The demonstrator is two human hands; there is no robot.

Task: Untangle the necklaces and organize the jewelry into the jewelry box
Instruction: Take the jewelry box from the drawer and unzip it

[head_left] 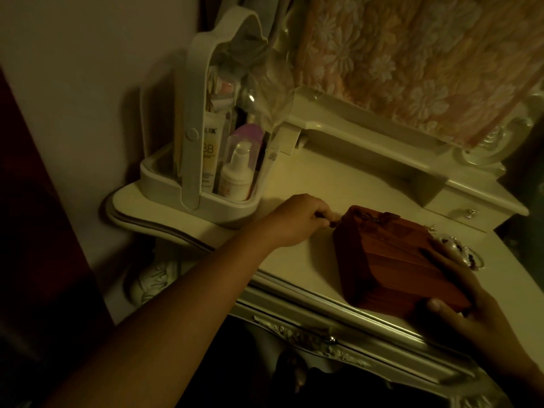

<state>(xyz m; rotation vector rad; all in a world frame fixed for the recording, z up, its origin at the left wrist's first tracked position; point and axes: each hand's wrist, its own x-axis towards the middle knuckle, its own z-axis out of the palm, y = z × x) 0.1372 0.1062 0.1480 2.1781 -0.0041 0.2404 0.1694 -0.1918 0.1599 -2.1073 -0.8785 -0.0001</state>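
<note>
Dim yellowish light fell on a cream, carved dressing table [309, 184] whose mirror [412, 54] reflected a floral peach curtain. At about four o'clock from the middle of the view, a reddish-brown rectangular jewelry box [391, 254] lay flat on the tabletop with its lid closed, so its contents could not be seen. The left hand [297, 219] reached to the box's ten o'clock corner, its fingers curled and pinching a small dark tab [334, 223] there. The right hand [471, 304] gripped the box's five o'clock corner, thumb pressed on the near edge and fingers laid along the right side. Just beside the box at its three o'clock, a heap of silvery and pearl-like jewelry [459, 250] lay on the table, too blurred to sort out piece by piece. At ten o'clock from the box stood a white plastic cosmetics caddy [188, 184] with a tall handle and a clear cover. It held a pale tube marked "BB" [212, 148], a white pump bottle [238, 175] and a purple-capped container [250, 134], all upright.
</note>
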